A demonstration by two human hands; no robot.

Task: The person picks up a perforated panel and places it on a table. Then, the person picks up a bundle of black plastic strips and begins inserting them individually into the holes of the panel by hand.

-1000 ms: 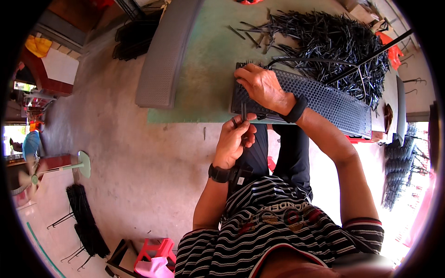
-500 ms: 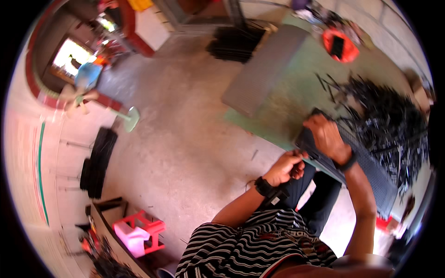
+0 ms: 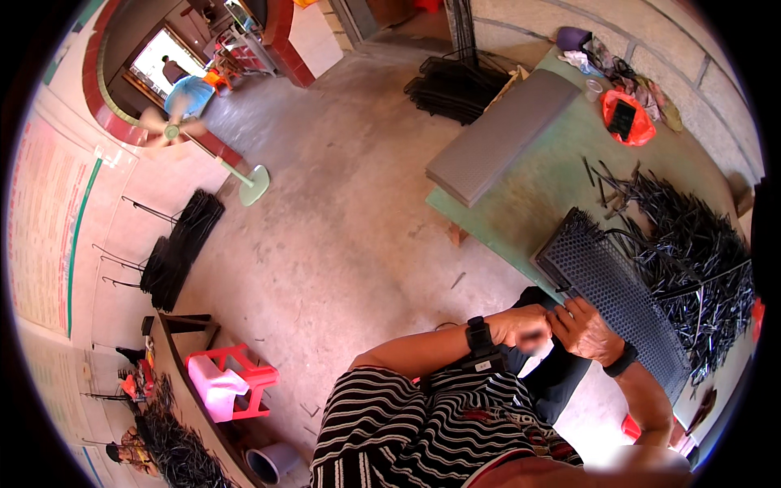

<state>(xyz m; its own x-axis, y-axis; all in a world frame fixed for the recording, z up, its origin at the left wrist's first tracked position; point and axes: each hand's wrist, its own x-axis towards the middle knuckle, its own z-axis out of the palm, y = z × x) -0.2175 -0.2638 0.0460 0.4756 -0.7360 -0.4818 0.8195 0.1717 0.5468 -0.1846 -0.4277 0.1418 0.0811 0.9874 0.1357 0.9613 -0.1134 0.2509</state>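
Observation:
My left hand (image 3: 519, 327) is closed in front of my lap, by the near edge of the green table (image 3: 496, 240). Its fingers meet those of my right hand (image 3: 587, 332), which is bent into a pinch. Whatever lies between the fingertips is too small or hidden to make out. Just beyond my right hand, a black perforated sheet (image 3: 622, 297) lies along the table edge, with a fringe of black bits at its far end. Beside the sheet spreads a big heap of thin black strips (image 3: 691, 264).
Grey sheets (image 3: 508, 134) lie stacked at the table's far left. An orange-red bag (image 3: 639, 128) with a phone (image 3: 622, 119) on it sits farther back. On the floor stand a pedestal fan (image 3: 254, 185), a red stool (image 3: 259, 376), a bucket (image 3: 272, 462) and black racks (image 3: 455, 89).
My right hand has come off the far end of the perforated sheet, back toward me, and now meets my left hand. The view has shifted, and the sheet shows more fully.

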